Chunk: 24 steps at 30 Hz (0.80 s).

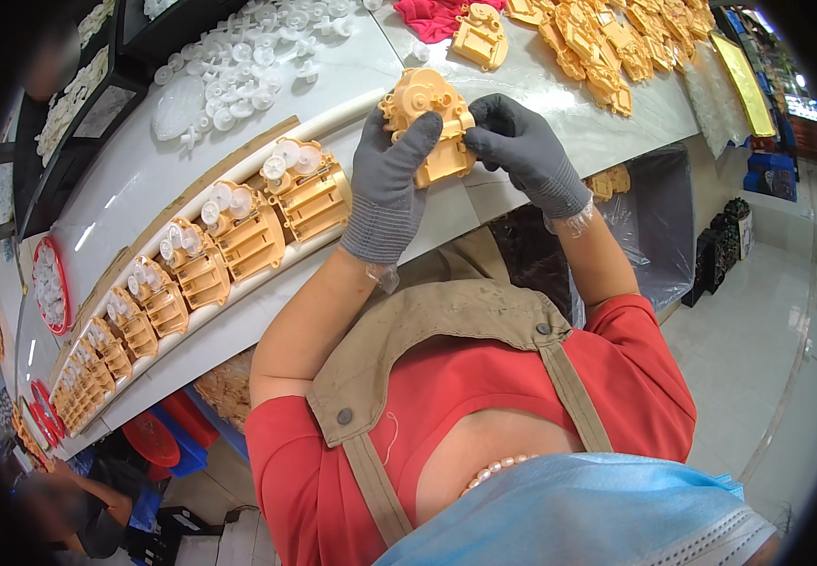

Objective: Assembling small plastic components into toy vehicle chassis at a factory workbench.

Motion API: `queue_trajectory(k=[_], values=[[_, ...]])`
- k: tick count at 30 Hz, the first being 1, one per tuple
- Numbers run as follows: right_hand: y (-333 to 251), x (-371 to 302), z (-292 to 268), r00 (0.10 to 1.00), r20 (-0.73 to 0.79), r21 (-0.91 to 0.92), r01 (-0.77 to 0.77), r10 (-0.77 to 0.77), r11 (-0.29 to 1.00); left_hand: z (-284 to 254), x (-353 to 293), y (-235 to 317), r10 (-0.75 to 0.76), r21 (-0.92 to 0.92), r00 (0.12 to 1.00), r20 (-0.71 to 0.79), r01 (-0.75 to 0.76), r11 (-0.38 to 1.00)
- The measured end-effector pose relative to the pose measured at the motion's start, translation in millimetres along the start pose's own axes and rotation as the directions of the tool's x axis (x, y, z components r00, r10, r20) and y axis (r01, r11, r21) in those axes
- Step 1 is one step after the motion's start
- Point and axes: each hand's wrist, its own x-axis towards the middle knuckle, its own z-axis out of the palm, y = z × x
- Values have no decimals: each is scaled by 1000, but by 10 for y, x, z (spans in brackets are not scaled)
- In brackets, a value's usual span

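Note:
A yellow-orange plastic housing [423,92] is held up over the near edge of the worktable. My left hand [391,184], in a grey glove, grips its left side, the thumb lying across its face. From the right, my gloved right hand [524,151] closes thumb and fingertips at the housing's right edge; whether a small part is also pinched there is hidden. Left of my hands, a curved row of similar housings [248,241] lies along white rails, fitted with white plastic gears [286,158].
Loose white gears [239,71] cover the table's far left, by black bins [97,113]. Housings [606,42] are heaped at the far right, near a red cloth [441,17]. A plastic-lined bin [653,231] stands below the table edge. Another person [78,505] is at lower left.

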Motion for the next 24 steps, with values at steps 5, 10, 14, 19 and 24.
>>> queue_trajectory(k=[5, 10, 14, 19, 24], values=[[-23, 0, -42, 1000, 18, 22, -6, 5, 1000, -28, 20, -33, 71, 16, 997, -40, -70, 997], [80, 66, 11, 977, -72, -127, 191, -201, 973, -22, 29, -51, 152, 141, 988, -1, -150, 979], [63, 136, 176, 761, -228, -214, 569, -607, 794, 69, -33, -94, 196, 351, 974, 113, -224, 909], [-107, 92, 297, 705, -328, -241, 581, -628, 778, 110, -92, -98, 260, 436, 946, 194, -320, 841], [-156, 23, 359, 668, -370, -145, 645, -646, 750, 189, -242, -79, 346, 537, 912, 220, -409, 738]])
